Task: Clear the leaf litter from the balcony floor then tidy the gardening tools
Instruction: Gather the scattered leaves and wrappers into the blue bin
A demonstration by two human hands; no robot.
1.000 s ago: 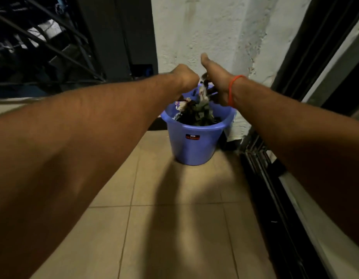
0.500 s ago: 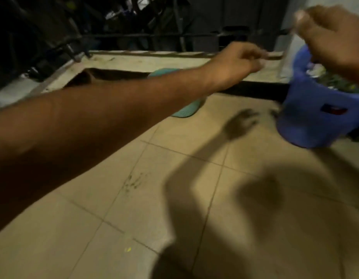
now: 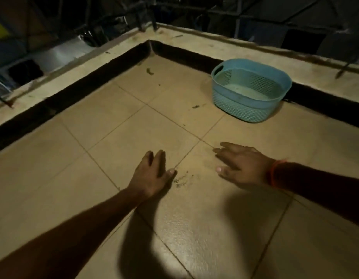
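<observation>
Both hands are spread and hold nothing: the leaf crumbs (image 3: 181, 179) lie between them on the tiled floor (image 3: 106, 125), just beside the left hand (image 3: 152, 174), with the right hand (image 3: 242, 165) slightly farther off.

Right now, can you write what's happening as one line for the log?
left hand: open, over floor | right hand: open, over floor | crumbs: between hands | basket: far right, by wall | scraps: near corner

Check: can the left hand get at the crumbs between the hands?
Probably yes. The left hand is open and empty, thumb right beside the crumbs on bare tile; nothing lies between. The right hand sits clear.
</observation>
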